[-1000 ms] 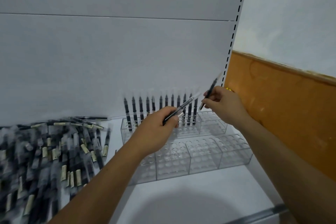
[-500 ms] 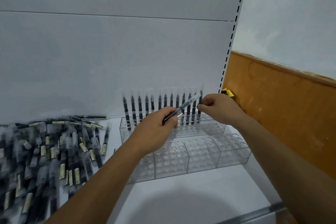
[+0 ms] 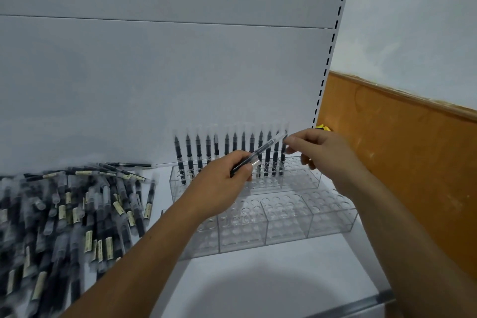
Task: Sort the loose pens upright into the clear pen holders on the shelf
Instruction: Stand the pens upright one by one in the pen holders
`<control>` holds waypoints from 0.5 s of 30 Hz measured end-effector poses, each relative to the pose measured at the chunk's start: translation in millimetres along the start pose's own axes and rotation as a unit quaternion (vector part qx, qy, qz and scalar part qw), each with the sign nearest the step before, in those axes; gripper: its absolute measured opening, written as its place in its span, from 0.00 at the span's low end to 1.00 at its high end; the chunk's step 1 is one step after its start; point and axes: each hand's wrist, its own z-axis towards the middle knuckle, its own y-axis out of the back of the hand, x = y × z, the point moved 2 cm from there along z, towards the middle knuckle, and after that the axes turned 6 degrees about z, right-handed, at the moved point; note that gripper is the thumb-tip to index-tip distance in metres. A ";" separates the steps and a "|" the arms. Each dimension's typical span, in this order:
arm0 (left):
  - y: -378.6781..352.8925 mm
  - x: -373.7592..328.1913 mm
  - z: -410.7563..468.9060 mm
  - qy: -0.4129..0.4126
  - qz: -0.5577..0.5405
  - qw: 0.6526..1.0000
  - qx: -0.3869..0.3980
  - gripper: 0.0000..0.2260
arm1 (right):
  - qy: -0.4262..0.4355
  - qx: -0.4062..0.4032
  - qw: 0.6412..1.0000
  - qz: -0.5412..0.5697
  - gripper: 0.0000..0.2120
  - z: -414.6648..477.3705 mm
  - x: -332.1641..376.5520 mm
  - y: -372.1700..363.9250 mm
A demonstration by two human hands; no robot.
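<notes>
- The left hand (image 3: 222, 181) is clasping one pen (image 3: 260, 153) in a closed grip. The barrel is slanting up to the right, and its clear end is reaching the right hand (image 3: 322, 152).
- The right hand's fingertips (image 3: 293, 141) are sitting right at the top of the last upright pen (image 3: 283, 160). I cannot tell whether that grip is pinching a cap, taking the slanted pen or holding nothing.
- The row of upright pens (image 3: 226, 147) is standing along the back of the rear holder (image 3: 302, 175). The front holder (image 3: 284, 217) is showing only empty holes, and the pile of loose pens (image 3: 77, 209) is lying flat on the shelf (image 3: 258, 279) to the left.
- First risk: the slanted pen is crossing in front of the standing ones, so a careless swing could be raking them over.
- Second risk: this is looking like a hand-to-hand pass in mid-air. If both grips are slackening at once, the pen is dropping into the holders and bouncing.
- Third risk: those holes are clear on clear and hard to read. A tip missing its hole is leaving a pen leaning on its neighbours.
- Fourth risk: both forearms are passing over the front holder, so a dipping wrist could be shoving it along the shelf.
</notes>
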 end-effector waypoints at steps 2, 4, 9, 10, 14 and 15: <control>-0.2 0.3 0.6 -0.001 0.000 1.000 -0.003 0.06 | -0.040 0.076 0.996 0.015 0.07 -3.8 1.8 -8.5; -0.1 0.5 0.8 -0.002 0.000 1.000 -0.005 0.06 | -0.058 0.101 0.993 0.010 0.08 -3.4 -0.2 -17.2; -0.3 -0.4 0.6 -0.010 0.013 1.000 -0.001 0.07 | -0.114 0.078 0.985 0.105 0.09 0.4 -3.8 -32.7; -0.2 -0.8 0.7 -0.012 0.014 1.000 -0.001 0.08 | -0.126 0.078 0.980 0.129 0.09 0.5 -3.3 -35.1; -0.8 0.0 -0.6 -0.010 0.010 1.000 -0.001 0.09 | -0.113 0.058 0.968 0.215 0.05 -0.6 6.0 -34.6; -1.2 0.6 -0.6 -0.009 0.016 1.000 0.001 0.08 | -0.094 0.035 0.968 0.230 0.04 0.4 9.5 -29.4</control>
